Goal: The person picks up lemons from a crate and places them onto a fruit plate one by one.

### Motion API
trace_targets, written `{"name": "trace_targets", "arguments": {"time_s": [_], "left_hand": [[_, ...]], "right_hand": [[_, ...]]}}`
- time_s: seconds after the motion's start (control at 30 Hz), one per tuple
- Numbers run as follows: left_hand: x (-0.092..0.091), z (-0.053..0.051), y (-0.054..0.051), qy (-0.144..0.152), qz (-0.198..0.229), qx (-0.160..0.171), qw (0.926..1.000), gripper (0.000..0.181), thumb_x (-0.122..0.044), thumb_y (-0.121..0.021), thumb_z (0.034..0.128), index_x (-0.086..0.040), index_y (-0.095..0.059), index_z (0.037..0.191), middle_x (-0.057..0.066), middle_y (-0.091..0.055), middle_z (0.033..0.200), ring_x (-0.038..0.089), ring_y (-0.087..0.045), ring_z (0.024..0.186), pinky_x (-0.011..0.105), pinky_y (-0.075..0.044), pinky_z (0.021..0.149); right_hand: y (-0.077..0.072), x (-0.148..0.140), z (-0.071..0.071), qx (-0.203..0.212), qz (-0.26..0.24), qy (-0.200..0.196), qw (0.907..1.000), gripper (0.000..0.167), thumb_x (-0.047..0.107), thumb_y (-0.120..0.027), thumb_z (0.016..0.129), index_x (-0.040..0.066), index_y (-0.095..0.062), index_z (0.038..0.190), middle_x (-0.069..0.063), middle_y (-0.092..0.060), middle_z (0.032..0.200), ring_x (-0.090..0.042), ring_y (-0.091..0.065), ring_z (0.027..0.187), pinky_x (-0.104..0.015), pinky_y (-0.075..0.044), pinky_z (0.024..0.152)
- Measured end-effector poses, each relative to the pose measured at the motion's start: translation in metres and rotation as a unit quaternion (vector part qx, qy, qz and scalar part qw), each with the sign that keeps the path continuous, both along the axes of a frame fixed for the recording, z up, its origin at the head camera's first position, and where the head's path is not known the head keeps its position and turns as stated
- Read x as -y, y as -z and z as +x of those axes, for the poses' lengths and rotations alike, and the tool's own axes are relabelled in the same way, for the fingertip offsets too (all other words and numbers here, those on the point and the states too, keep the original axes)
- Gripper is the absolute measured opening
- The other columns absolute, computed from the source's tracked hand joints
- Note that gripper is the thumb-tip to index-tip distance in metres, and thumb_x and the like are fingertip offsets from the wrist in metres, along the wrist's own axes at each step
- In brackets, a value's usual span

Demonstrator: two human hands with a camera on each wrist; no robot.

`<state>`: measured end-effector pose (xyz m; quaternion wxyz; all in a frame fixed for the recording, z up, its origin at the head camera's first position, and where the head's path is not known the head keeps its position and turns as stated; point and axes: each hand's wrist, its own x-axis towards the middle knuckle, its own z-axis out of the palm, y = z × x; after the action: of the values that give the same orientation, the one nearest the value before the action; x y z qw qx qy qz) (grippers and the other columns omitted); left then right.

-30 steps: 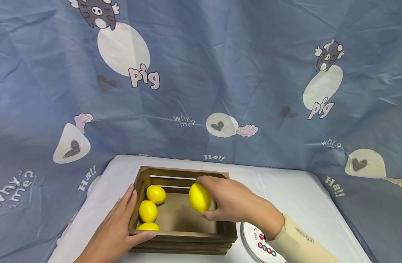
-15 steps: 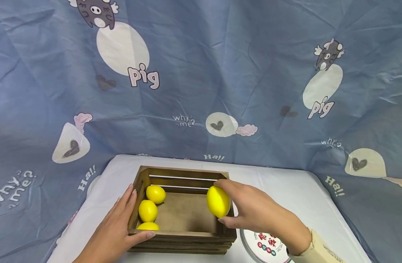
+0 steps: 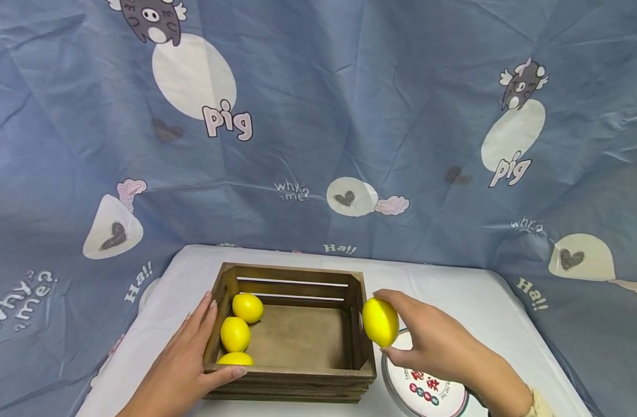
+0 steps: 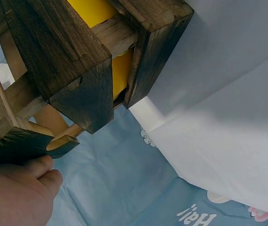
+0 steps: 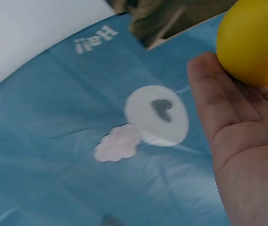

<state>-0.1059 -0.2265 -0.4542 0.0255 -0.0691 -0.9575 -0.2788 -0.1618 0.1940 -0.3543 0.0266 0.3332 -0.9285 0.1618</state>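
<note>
In the head view my right hand (image 3: pixel 443 341) pinches a yellow lemon (image 3: pixel 380 322) between thumb and fingers, just outside the right wall of a brown wooden crate (image 3: pixel 292 385). The same lemon (image 5: pixel 254 42) shows at the fingertips in the right wrist view. My left hand (image 3: pixel 185 362) rests on the crate's left side, thumb over the front rim and fingers straight along the left wall. Three more lemons lie inside along that wall: a back one (image 3: pixel 248 307), a middle one (image 3: pixel 235 334) and a front one (image 3: pixel 235 359), partly hidden by the front rim.
A round white plate-like item (image 3: pixel 417 391) with red characters and coloured dots lies right of the crate, partly under my right arm. White cloth (image 3: pixel 443 284) covers the table. Blue printed fabric (image 3: pixel 297 116) hangs behind and at both sides.
My right hand has carried the lemon rightward, from above the crate's inside to beyond its right wall. The left hand and the three lemons in the crate have stayed put.
</note>
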Motion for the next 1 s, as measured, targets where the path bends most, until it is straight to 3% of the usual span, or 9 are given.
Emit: {"name": "trace_targets", "arguments": {"time_s": [0.17, 0.4, 0.6, 1.0], "left_hand": [[0.0, 0.0, -0.001, -0.001, -0.004, 0.0, 1.0, 0.133, -0.084, -0.068, 0.0773, 0.001, -0.017, 0.166, 0.008, 0.001, 0.176, 0.05, -0.021, 0.153, 0.076, -0.029, 0.109], [-0.001, 0.0, -0.003, 0.0, -0.005, 0.001, 1.0, 0.132, -0.084, -0.067, 0.0775, 0.003, -0.019, 0.165, 0.01, -0.001, 0.176, 0.051, -0.022, 0.152, 0.076, -0.031, 0.108], [-0.002, -0.001, -0.001, 0.002, 0.0, 0.008, 1.0, 0.133, -0.083, -0.068, 0.0775, 0.005, -0.02, 0.164, 0.01, 0.0, 0.176, 0.051, -0.021, 0.152, 0.076, -0.03, 0.109], [0.0, -0.001, -0.001, 0.0, -0.007, 0.015, 0.9999, 0.134, -0.085, -0.067, 0.0769, 0.005, -0.019, 0.164, 0.01, 0.0, 0.176, 0.049, -0.021, 0.153, 0.075, -0.029, 0.111]], "right_hand": [[0.01, -0.02, -0.003, 0.008, -0.003, 0.033, 0.9994, 0.077, 0.026, -0.09, 0.079, 0.013, -0.053, 0.145, 0.005, -0.065, 0.133, -0.007, -0.063, 0.1, -0.037, -0.059, 0.086], [0.033, -0.041, -0.01, 0.046, -0.01, 0.081, 0.9956, 0.071, 0.026, -0.091, 0.078, 0.016, -0.056, 0.139, 0.009, -0.067, 0.115, -0.006, -0.059, 0.085, -0.03, -0.054, 0.072], [0.049, -0.051, -0.014, 0.079, -0.016, 0.108, 0.9908, 0.07, 0.025, -0.091, 0.078, 0.016, -0.056, 0.138, 0.009, -0.065, 0.109, -0.01, -0.059, 0.083, -0.029, -0.053, 0.07], [0.084, -0.063, -0.022, 0.1, -0.003, 0.122, 0.9874, 0.069, 0.022, -0.09, 0.078, 0.012, -0.057, 0.138, 0.004, -0.067, 0.112, -0.009, -0.059, 0.083, -0.031, -0.054, 0.07]]}}
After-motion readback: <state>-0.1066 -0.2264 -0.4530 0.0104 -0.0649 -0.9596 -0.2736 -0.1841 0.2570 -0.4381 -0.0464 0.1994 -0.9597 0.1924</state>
